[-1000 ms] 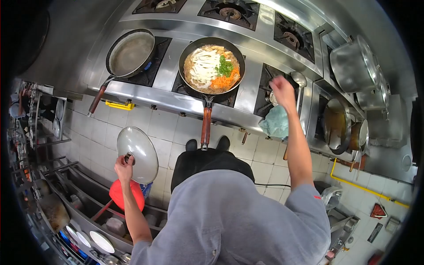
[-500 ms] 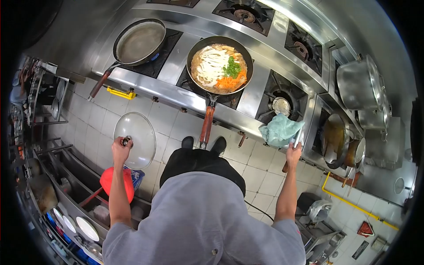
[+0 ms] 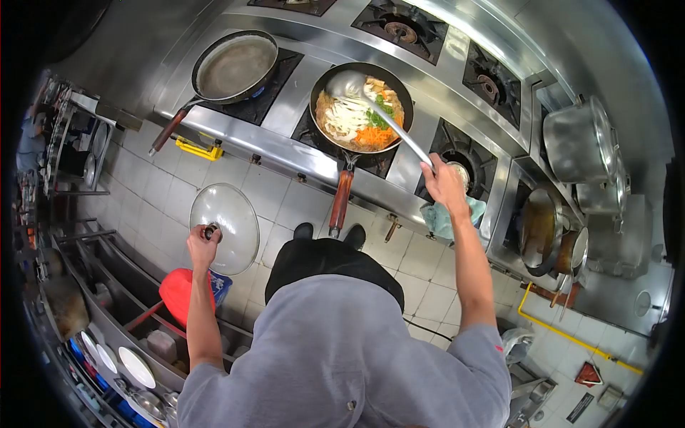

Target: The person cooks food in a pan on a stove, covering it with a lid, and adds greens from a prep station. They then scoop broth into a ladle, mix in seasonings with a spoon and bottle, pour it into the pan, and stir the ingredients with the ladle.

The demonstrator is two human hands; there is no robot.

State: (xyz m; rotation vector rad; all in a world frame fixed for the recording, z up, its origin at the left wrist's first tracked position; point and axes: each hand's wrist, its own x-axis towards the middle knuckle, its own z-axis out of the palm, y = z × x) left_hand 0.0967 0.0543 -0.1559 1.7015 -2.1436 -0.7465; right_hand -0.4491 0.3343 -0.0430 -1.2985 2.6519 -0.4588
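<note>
The knob of a glass lid [image 3: 232, 232] is between the fingers of my left hand [image 3: 203, 246], and the lid hangs over the floor. My right hand [image 3: 447, 187] grips the handle of a long metal ladle [image 3: 403, 133]. The ladle's bowl is over the upper left of the middle pan [image 3: 409, 93], at the white strips. This pan holds white strips [image 3: 344, 118], chopped greens, orange shreds [image 3: 376, 137] and brownish food. Its wooden handle [image 3: 341, 201] points toward me. A green cloth [image 3: 441, 220] lies at the stove's front edge, below my right hand.
Another pan [image 3: 235, 68] with cloudy liquid sits on the left burner. Large steel pots [image 3: 578, 139] and a wok [image 3: 540, 228] stand at the right. A red container [image 3: 178, 294] and grey bins [image 3: 125, 303] are at the lower left.
The ladle has moved from the right side of the stove to over the middle pan, now in my right hand. My left hand has kept the lid.
</note>
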